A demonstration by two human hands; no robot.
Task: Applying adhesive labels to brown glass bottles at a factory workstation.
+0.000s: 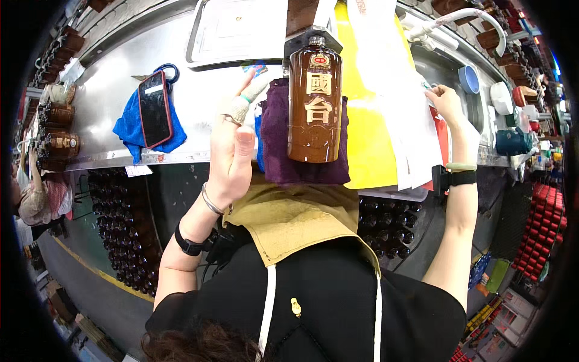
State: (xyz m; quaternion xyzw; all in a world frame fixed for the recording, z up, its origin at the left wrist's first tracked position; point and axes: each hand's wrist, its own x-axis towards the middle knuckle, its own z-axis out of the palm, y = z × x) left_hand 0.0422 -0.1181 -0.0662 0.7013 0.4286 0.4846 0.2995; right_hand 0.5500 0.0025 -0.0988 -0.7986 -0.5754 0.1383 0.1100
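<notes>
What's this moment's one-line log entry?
left hand: beside purple cloth; right hand: at edge of white sheets; brown bottle: on cloth

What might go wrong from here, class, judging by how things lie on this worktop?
The brown bottle rests on the purple cloth near the worktop's front edge, held by neither the left hand nor the right hand; a bump might send it off.
The white sheets lie overlapped by the right hand, so they could slip or crease.
The tap is nearby, so splashes might wet them.
</notes>
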